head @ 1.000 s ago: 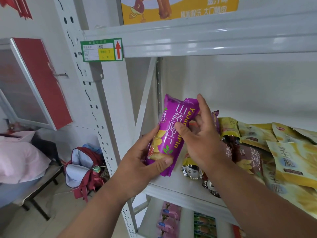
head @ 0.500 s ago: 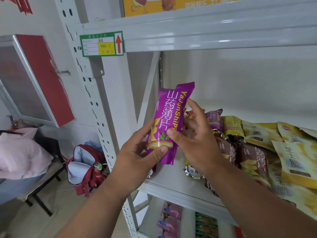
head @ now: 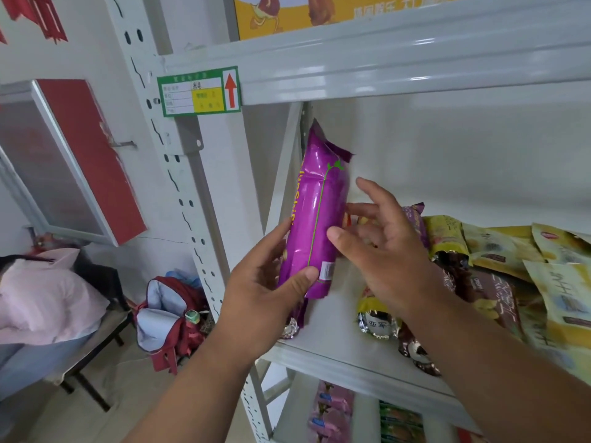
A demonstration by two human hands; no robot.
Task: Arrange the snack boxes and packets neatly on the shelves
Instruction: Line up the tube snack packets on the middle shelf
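Two hands (head: 256, 292), one upright purple packet (head: 315, 219).

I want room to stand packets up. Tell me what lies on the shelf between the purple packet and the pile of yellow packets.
In the head view, between the purple packet and the yellow packets lie the right hand, bare shelf near the front, and silver-ended and brown packets.

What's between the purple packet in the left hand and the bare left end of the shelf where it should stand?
Nothing visible. The left hand holds the purple packet upright at the shelf's left end, where the board is bare. The heap of packets lies to the right, behind the open right hand. A foil packet end sits just below the left hand.
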